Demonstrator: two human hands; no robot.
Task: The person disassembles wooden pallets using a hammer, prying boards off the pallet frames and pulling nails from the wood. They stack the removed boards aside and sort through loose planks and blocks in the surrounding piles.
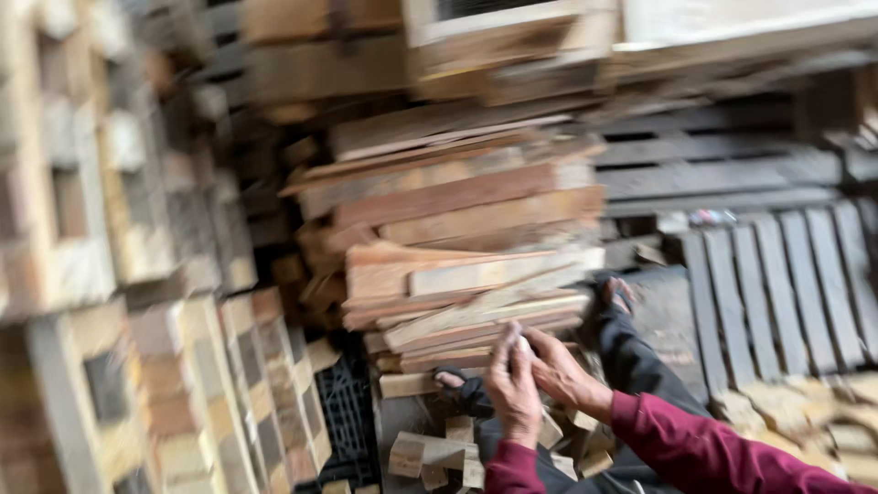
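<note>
Low in the frame, at about six o'clock, the left hand (514, 389) and right hand (558, 370) are pressed close together, fingers curled around something small and pale at their tips; what is gripped cannot be told through the blur. Directly at twelve o'clock from the hands, touching or just beside the fingertips, the stack of wooden planks (457, 238) is piled. Small wood offcuts (430, 453) are scattered at seven o'clock below the hands. Dark slatted pallets (777, 284) are seen at two o'clock.
</note>
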